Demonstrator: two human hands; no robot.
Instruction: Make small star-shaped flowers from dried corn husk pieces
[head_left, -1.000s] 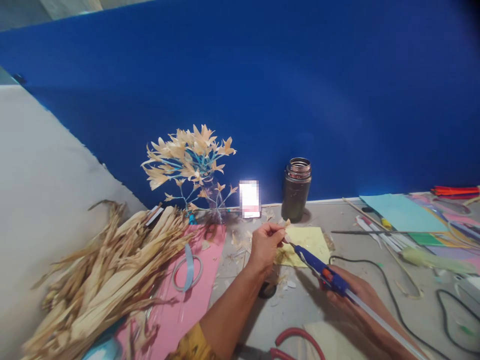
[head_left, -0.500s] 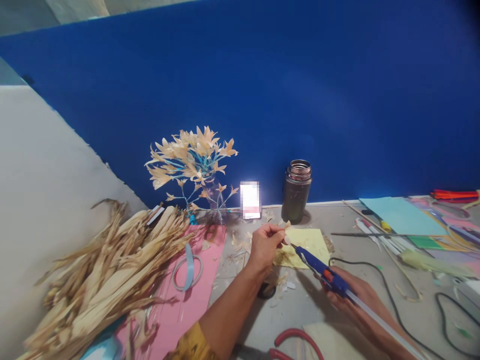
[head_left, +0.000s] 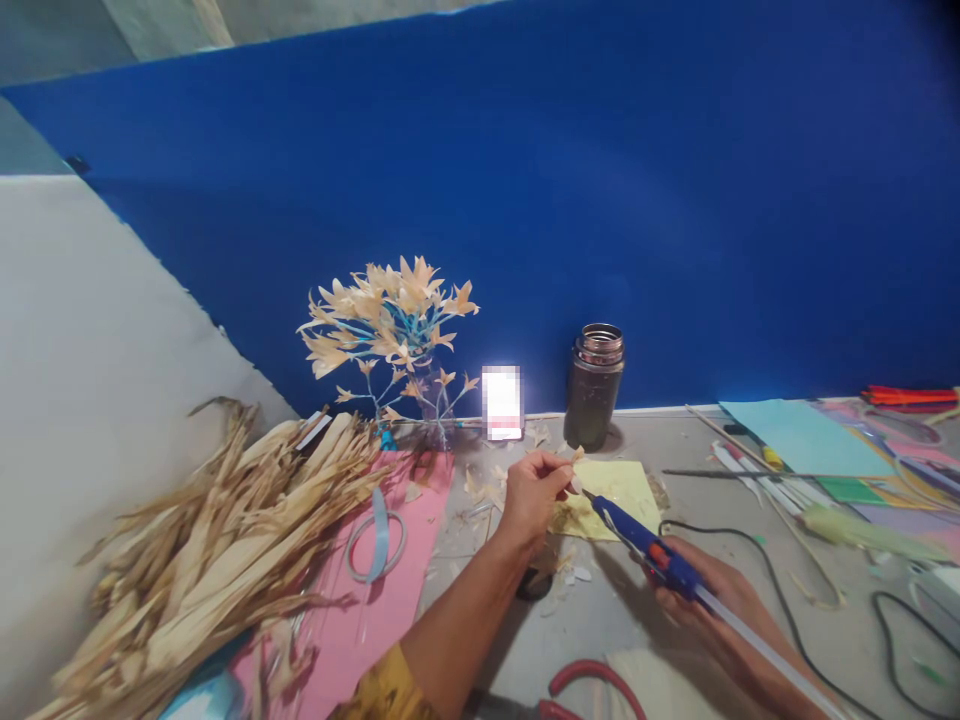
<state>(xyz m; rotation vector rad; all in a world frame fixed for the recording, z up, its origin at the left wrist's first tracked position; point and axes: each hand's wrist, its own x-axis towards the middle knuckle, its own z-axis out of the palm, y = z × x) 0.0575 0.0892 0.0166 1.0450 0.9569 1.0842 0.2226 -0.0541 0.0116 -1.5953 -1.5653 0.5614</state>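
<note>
- One red-handled tool [head_left: 600,668] lies nearest, at the lower edge of the view, its working end out of sight.
- Right hand [head_left: 712,600]: its grip is wrapped around a blue glue gun [head_left: 651,550], with a clear glue stick [head_left: 765,650] running out of the back.
- Left hand [head_left: 532,495]: its grip pinches a small pale piece [head_left: 577,483] between thumb and finger, above the surface [head_left: 705,505] and beside the gun's nozzle. Whether nozzle and piece touch, I cannot tell.
- Step in hand, as I judge it: putting glue on that piece. The next move calls for a steady pinch, a light squeeze of the trigger, and fingertips kept clear of the hot tip.
- Yellow paper [head_left: 622,490] lies just beyond the nozzle, with pale scraps around it.
- Dried husks [head_left: 225,550] are heaped to the left, partly over a pink sheet [head_left: 409,530].
- Farther back, an uncapped flask [head_left: 592,400] and a bunch of pale flowers [head_left: 397,300] on blue stems stand before the blue panel [head_left: 675,200].
</note>
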